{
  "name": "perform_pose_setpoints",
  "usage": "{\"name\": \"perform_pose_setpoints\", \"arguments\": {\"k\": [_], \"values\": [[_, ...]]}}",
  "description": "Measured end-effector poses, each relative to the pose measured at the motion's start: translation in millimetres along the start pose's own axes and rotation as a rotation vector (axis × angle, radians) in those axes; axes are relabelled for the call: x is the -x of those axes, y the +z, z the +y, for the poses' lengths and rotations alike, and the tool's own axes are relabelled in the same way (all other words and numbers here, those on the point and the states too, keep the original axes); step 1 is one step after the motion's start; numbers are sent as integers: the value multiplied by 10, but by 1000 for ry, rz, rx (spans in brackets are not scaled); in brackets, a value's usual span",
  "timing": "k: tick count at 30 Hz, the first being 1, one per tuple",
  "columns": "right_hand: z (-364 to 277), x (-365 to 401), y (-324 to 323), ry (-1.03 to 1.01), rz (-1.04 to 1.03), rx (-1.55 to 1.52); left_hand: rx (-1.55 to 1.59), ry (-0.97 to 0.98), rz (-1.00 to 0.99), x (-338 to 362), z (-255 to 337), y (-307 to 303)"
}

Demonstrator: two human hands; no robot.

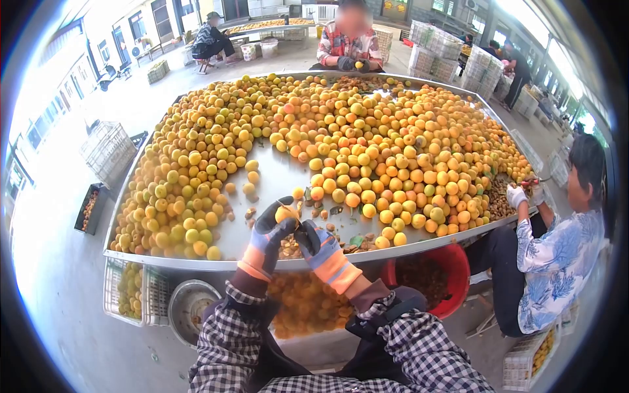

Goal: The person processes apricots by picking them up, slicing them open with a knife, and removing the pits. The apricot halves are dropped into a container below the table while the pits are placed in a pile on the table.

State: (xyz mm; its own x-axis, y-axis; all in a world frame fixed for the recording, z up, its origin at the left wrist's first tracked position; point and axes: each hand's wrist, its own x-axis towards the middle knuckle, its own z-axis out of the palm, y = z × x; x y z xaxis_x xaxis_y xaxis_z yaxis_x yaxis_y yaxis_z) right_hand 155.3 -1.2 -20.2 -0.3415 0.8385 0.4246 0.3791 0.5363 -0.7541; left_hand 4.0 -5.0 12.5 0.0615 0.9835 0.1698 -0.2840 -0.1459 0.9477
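Note:
My left hand (270,230), in a black, grey and orange work glove, is closed around an apricot (285,213) above the near edge of the metal table. Close beside it, my right hand (322,250) in a matching glove has its fingers pinched together against the fruit. Whatever lies between those right fingers is too small and hidden to name. Just behind my hands, pits (291,247) and a few leaves lie on the bare metal. Under the table edge, below my wrists, stands a container filled with halved-looking orange fruit (308,304).
Heaped apricots (393,157) cover much of the metal table (272,173). A red tub (458,278), a metal basin (190,308) and a white crate (155,298) stand below its near edge. One co-worker (557,262) sits at the right, another (347,42) across the table.

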Motion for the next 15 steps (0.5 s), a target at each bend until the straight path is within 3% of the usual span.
{"name": "perform_pose_setpoints", "arguments": {"k": [4,5,6,9,15], "values": [[7,-9,71,11,18,44,-39,42,132,-9,61,125],[22,-10,118,50,14,56,212,-108,79,59,102,205],[42,-9,167,53,17,56,463,-238,232,4,-22,266],[126,-27,250,51,-7,62,375,-294,149,55,-67,205],[14,-27,41,-3,-11,199,89,-135,11,-23,-48,-22]]}}
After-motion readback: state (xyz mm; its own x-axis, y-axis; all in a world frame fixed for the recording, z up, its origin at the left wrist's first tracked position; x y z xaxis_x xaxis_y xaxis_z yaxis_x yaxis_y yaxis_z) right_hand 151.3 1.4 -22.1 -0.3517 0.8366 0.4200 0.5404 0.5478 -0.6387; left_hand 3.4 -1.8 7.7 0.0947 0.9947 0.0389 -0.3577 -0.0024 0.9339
